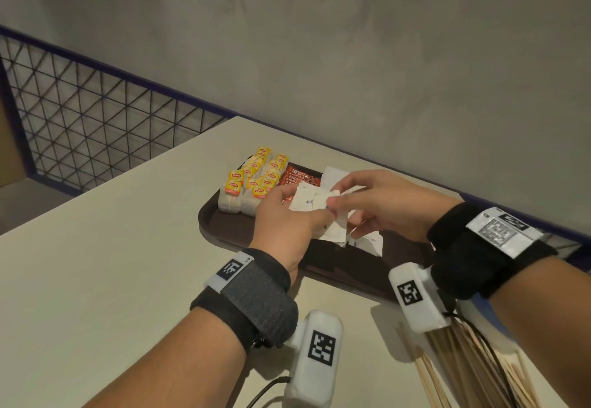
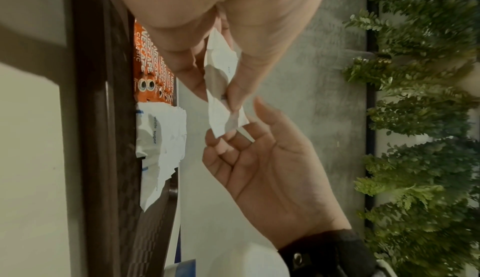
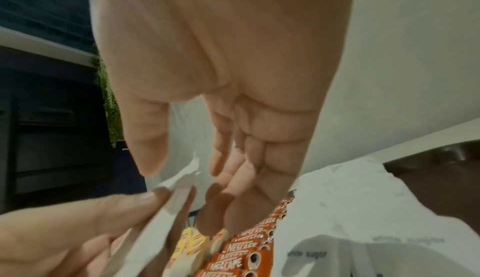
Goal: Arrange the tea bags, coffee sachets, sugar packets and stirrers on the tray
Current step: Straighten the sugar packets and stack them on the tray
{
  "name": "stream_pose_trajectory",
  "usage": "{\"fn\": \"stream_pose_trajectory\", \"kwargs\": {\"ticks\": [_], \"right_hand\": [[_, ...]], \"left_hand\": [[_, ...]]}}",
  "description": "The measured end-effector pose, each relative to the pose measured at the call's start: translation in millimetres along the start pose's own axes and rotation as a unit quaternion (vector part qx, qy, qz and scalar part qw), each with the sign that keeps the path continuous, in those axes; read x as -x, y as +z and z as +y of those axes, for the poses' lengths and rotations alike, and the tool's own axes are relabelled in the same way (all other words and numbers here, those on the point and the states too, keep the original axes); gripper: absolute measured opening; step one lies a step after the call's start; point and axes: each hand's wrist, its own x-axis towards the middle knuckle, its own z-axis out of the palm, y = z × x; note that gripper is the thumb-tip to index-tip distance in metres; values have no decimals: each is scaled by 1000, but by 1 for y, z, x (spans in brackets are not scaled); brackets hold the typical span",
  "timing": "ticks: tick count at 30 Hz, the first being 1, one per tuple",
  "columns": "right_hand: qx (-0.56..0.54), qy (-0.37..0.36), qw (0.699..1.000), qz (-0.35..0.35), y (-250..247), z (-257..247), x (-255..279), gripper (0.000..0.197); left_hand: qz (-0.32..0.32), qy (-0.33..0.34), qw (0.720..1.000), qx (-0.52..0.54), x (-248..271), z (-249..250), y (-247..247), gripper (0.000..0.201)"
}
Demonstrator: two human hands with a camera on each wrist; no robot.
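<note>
Above the tray (image 1: 224,231), both hands hold white sugar packets (image 1: 307,203).
The left hand (image 1: 284,215) pinches them between thumb and fingers (image 2: 233,94); the right hand (image 1: 377,203) fingers pinch their far end. On the tray: tea bags (image 1: 252,180) at its left end, coffee sachets (image 1: 297,177) beside them, more sugar. Stirrers (image 1: 463,369) lie on the surface (image 1: 112,263) near the tray.

head view looks down over the worktop (image 1: 112,247); both wrist views sit close, sharing the tray (image 1: 224,228) and sugar packets (image 2: 161,137).
</note>
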Motion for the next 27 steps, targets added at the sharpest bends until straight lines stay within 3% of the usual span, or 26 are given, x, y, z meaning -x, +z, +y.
{"fn": "stream_pose_trajectory", "kwargs": {"ticks": [8, 11, 16, 18, 20, 24, 27], "right_hand": [[-18, 38, 999, -18, -1, 6, 3, 21], [-93, 10, 995, 32, -7, 6, 3, 9], [-145, -34, 981, 121, -19, 8, 1, 23], [-167, -12, 977, 133, -21, 11, -1, 14], [-180, 16, 973, 140, -22, 17, -6, 20], [-161, 54, 979, 112, -25, 32, -5, 8], [-99, 74, 984, 130, -29, 44, -5, 19]], "left_hand": [[20, -14, 999, 43, -1, 5, -1, 41], [43, -6, 997, 71, -1, 10, -3, 35], [54, -2, 995, 80, -1, 12, -3, 35], [52, -3, 995, 79, 0, 13, -3, 34], [52, -4, 995, 80, 1, 14, -3, 34], [51, -6, 995, 81, 0, 14, -3, 36], [52, -4, 995, 88, -1, 14, -3, 35]]}}
